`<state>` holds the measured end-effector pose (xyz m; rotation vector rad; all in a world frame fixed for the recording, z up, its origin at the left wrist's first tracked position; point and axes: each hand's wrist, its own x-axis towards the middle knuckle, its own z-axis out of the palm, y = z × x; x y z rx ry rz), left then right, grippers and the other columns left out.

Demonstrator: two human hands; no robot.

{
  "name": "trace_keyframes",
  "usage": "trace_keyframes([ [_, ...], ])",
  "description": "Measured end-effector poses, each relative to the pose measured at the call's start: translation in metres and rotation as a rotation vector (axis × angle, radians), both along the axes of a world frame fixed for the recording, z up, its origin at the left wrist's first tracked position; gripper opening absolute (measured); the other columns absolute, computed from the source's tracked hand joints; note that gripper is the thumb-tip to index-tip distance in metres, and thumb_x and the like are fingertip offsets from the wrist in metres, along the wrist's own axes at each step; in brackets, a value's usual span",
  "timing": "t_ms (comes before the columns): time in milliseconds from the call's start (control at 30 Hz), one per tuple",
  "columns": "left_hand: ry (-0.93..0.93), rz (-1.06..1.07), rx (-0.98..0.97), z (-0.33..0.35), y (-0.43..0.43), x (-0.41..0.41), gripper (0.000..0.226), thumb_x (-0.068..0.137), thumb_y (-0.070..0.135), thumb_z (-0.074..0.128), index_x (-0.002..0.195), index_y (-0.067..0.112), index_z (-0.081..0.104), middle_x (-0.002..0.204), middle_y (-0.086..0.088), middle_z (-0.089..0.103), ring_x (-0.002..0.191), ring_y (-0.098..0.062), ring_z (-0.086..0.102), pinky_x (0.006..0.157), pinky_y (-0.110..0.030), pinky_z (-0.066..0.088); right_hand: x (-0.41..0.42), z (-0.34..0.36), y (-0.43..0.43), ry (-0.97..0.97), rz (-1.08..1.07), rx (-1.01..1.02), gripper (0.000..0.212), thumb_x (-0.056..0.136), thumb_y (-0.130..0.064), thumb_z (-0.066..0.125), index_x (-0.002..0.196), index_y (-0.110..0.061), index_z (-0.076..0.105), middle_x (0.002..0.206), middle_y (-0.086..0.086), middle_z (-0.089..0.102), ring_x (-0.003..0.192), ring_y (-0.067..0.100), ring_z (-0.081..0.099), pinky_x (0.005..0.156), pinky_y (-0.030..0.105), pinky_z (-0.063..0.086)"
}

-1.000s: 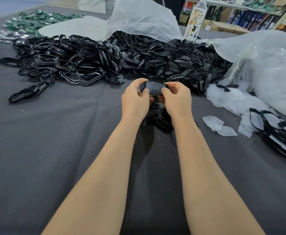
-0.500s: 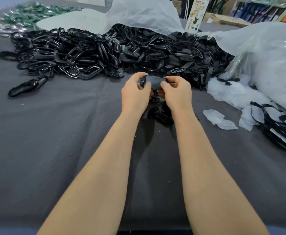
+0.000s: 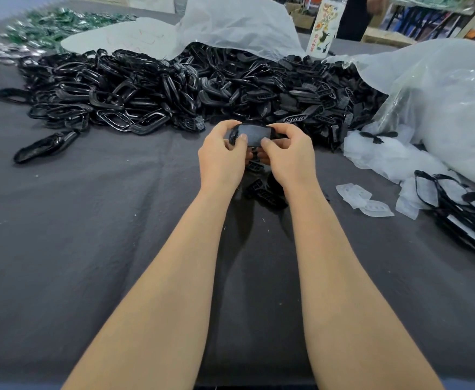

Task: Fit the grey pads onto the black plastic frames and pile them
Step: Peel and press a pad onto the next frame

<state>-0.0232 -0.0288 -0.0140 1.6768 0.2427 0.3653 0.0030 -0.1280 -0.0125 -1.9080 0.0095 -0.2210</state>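
Both hands hold one black plastic frame (image 3: 271, 131) above the table, with a grey pad (image 3: 254, 135) lying in its opening. My left hand (image 3: 221, 157) grips the frame's left end, thumb on the pad. My right hand (image 3: 289, 154) grips the right end, thumb pressing the pad's lower edge. A big heap of loose black frames (image 3: 146, 88) lies behind the hands. Under my wrists sit a few small black parts (image 3: 264, 191).
Dark grey cloth (image 3: 89, 235) covers the table. At the right lie a clear plastic bag (image 3: 450, 102), white pads (image 3: 363, 198) and a row of frames with pads in them (image 3: 461, 209). A bottle (image 3: 325, 26) stands behind; green parts (image 3: 50, 26) lie far left.
The frame has tipped so the grey pad now faces me. My thumbs have moved onto the pad. Both hands stay in about the same place.
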Motion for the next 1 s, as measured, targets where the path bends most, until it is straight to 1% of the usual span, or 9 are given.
trace_keyframes([
  [67, -0.002, 0.002, 0.029, 0.0000, 0.0000, -0.0005, 0.018, 0.096, 0.018, 0.055, 0.113, 0.024, 0.057, 0.093, -0.007, 0.070, 0.085, -0.019, 0.069, 0.085, -0.041, 0.056, -0.0002, -0.0003, 0.0002, 0.002, -0.002, 0.001, 0.026, 0.090, -0.008, 0.059, 0.115, -0.014, 0.060, 0.096, 0.011, 0.070, 0.092, 0.026, 0.068, 0.088, 0.045, 0.054],
  [133, 0.006, 0.013, 0.026, -0.0002, 0.0003, -0.0006, 0.014, 0.096, 0.018, 0.054, 0.107, 0.027, 0.055, 0.094, -0.008, 0.070, 0.086, -0.021, 0.069, 0.085, -0.042, 0.056, -0.0010, -0.0007, 0.0001, 0.007, 0.002, 0.006, 0.027, 0.090, -0.009, 0.058, 0.116, -0.014, 0.061, 0.097, 0.010, 0.070, 0.092, 0.025, 0.068, 0.088, 0.045, 0.054],
  [233, 0.019, 0.014, -0.007, -0.0007, -0.0003, -0.0012, 0.015, 0.097, 0.015, 0.053, 0.101, 0.029, 0.054, 0.088, -0.007, 0.071, 0.077, -0.013, 0.071, 0.081, -0.037, 0.058, -0.0017, -0.0006, 0.0000, 0.007, -0.015, 0.022, 0.025, 0.091, -0.014, 0.057, 0.115, -0.016, 0.063, 0.101, 0.008, 0.070, 0.094, 0.024, 0.067, 0.089, 0.044, 0.054],
  [400, 0.009, -0.002, 0.009, -0.0002, -0.0016, -0.0036, 0.015, 0.097, 0.015, 0.053, 0.101, 0.030, 0.053, 0.086, -0.007, 0.072, 0.074, -0.011, 0.070, 0.073, -0.027, 0.057, -0.0012, -0.0007, -0.0002, -0.013, -0.055, 0.019, 0.017, 0.092, -0.015, 0.058, 0.108, -0.014, 0.063, 0.099, 0.009, 0.069, 0.093, 0.026, 0.067, 0.088, 0.045, 0.054],
  [533, 0.003, -0.033, 0.041, 0.0020, -0.0012, -0.0049, 0.016, 0.094, 0.016, 0.057, 0.104, 0.028, 0.053, 0.090, -0.011, 0.071, 0.084, -0.023, 0.070, 0.084, -0.040, 0.056, -0.0005, -0.0008, -0.0004, -0.022, -0.072, 0.032, 0.015, 0.092, -0.015, 0.059, 0.106, -0.016, 0.062, 0.095, 0.009, 0.070, 0.089, 0.025, 0.068, 0.087, 0.045, 0.054],
  [600, 0.008, -0.040, 0.071, 0.0017, -0.0011, -0.0044, 0.020, 0.094, 0.014, 0.057, 0.105, 0.029, 0.052, 0.090, -0.010, 0.071, 0.086, -0.023, 0.069, 0.085, -0.040, 0.056, -0.0010, -0.0015, -0.0002, -0.016, -0.073, 0.034, 0.016, 0.092, -0.016, 0.058, 0.107, -0.016, 0.063, 0.093, 0.008, 0.070, 0.087, 0.023, 0.069, 0.086, 0.045, 0.055],
  [667, 0.014, -0.032, 0.069, 0.0012, -0.0007, -0.0036, 0.022, 0.094, 0.011, 0.056, 0.106, 0.029, 0.052, 0.092, -0.009, 0.070, 0.087, -0.023, 0.069, 0.085, -0.038, 0.056, -0.0012, -0.0018, 0.0009, -0.003, -0.055, 0.022, 0.020, 0.092, -0.017, 0.057, 0.111, -0.016, 0.063, 0.095, 0.009, 0.070, 0.090, 0.024, 0.068, 0.087, 0.045, 0.054],
  [800, 0.022, -0.020, 0.068, 0.0012, -0.0001, -0.0022, 0.024, 0.096, 0.010, 0.053, 0.112, 0.028, 0.053, 0.095, -0.010, 0.070, 0.088, -0.023, 0.069, 0.084, -0.036, 0.056, -0.0011, -0.0012, 0.0027, 0.022, -0.030, 0.005, 0.028, 0.089, -0.012, 0.057, 0.117, -0.016, 0.061, 0.096, 0.010, 0.070, 0.093, 0.025, 0.067, 0.088, 0.046, 0.054],
  [1000, 0.017, -0.021, 0.066, 0.0015, -0.0014, -0.0029, 0.023, 0.096, 0.009, 0.051, 0.106, 0.030, 0.051, 0.095, -0.012, 0.070, 0.088, -0.026, 0.068, 0.084, -0.040, 0.056, -0.0010, -0.0017, 0.0023, 0.027, -0.033, 0.006, 0.030, 0.088, -0.011, 0.057, 0.117, -0.015, 0.061, 0.098, 0.010, 0.070, 0.094, 0.026, 0.067, 0.090, 0.046, 0.053],
])
